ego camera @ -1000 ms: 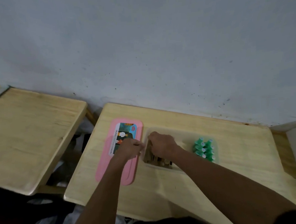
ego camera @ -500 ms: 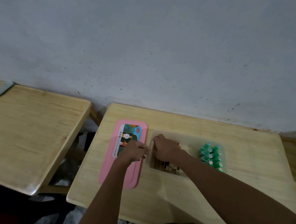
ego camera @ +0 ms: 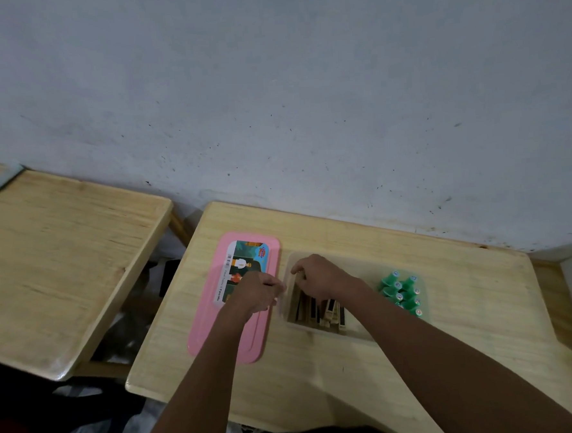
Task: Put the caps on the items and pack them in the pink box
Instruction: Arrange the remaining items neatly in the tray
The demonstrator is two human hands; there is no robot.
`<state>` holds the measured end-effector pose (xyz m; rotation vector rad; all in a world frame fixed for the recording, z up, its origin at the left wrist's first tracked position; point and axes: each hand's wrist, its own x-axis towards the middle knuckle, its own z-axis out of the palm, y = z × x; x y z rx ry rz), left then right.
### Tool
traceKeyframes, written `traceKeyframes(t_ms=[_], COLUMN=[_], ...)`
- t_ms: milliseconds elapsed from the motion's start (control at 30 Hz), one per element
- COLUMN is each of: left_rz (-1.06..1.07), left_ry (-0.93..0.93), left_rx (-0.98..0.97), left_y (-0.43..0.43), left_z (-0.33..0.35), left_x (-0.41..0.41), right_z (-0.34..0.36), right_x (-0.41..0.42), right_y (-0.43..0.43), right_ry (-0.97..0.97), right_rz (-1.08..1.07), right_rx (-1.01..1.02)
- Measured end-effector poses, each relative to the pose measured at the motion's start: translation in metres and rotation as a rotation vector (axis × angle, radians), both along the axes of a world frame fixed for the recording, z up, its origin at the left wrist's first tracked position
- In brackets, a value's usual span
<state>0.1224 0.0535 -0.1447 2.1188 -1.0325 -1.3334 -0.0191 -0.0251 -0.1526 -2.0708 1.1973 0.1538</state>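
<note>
While in tray, items under grip.

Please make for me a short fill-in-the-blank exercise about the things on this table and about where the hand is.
1. The small plastic caps at the right end of the clear plastic tray are ____ in colour.
2. The flat pink plastic box lies on the pale wooden table, to the ____ of the tray.
3. The right hand is over the tan and black sticks, which lie inside the clear ____.

Missing words: green; left; tray.
</note>
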Motion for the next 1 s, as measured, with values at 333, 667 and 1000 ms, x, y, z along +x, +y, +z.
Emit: traceKeyframes(t_ms=[333,667,1000], left_rz=[0.033,0.035,0.007], left_ry=[0.001,-0.015,-0.06], left_rx=[0.01,0.001,-0.014], left_y=[-0.001,-0.001,0.0], left_z=[-0.001,-0.003,-0.005], left_x=[0.0,0.0,0.0], right_z=[0.0,-0.006,-0.019], right_x=[-0.014,-0.015,0.009], right_y=[-0.007,0.003,0.013], right_ry=[-0.154,-0.253,-0.256], right_rz=[-0.039,-0.307,-0.466], right_rx=[0.139,0.087,-0.001])
